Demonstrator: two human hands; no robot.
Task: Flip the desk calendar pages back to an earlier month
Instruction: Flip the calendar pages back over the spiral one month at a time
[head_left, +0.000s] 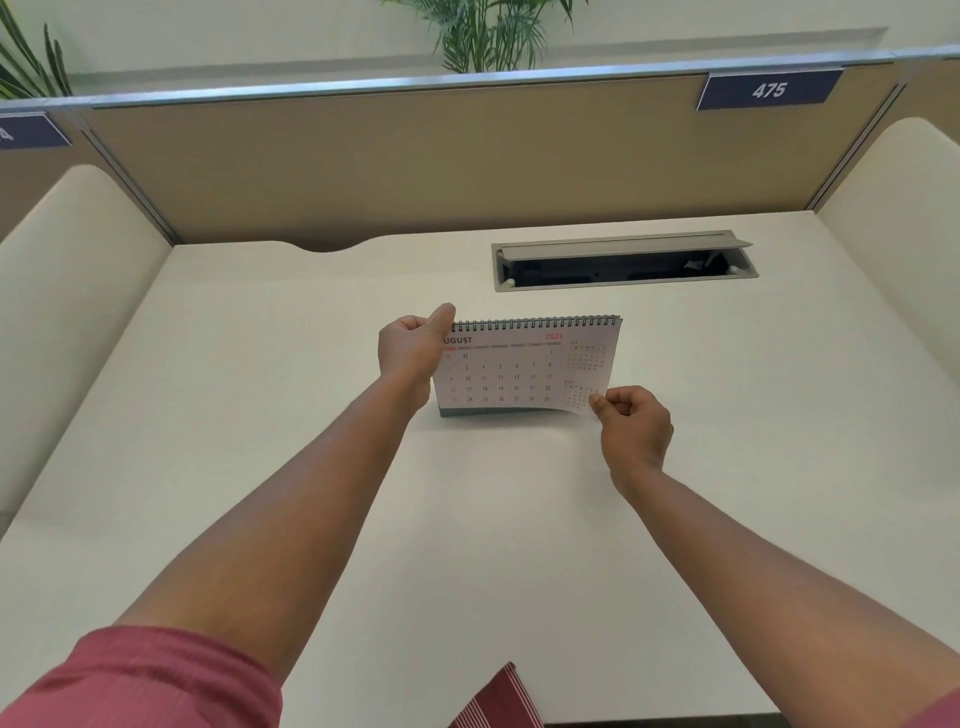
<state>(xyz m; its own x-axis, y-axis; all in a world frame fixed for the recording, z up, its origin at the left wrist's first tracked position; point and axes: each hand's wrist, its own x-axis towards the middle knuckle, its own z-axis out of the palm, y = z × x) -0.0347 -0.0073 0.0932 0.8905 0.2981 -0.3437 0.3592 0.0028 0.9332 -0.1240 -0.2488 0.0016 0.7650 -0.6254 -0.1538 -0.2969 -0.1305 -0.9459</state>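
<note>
A white spiral-bound desk calendar (519, 371) stands upright in the middle of the white desk (260, 364), showing the August 2026 page. My left hand (413, 348) grips its upper left corner, thumb up beside the wire spiral. My right hand (636, 426) pinches the lower right corner of the August page between thumb and fingers, and that corner is lifted slightly off the calendar's dark base.
An open grey cable tray (623, 262) is sunk into the desk behind the calendar. A tan partition (415, 166) with a "475" label (769, 91) closes the back; padded cream dividers (67, 291) flank both sides. Plants rise behind the partition.
</note>
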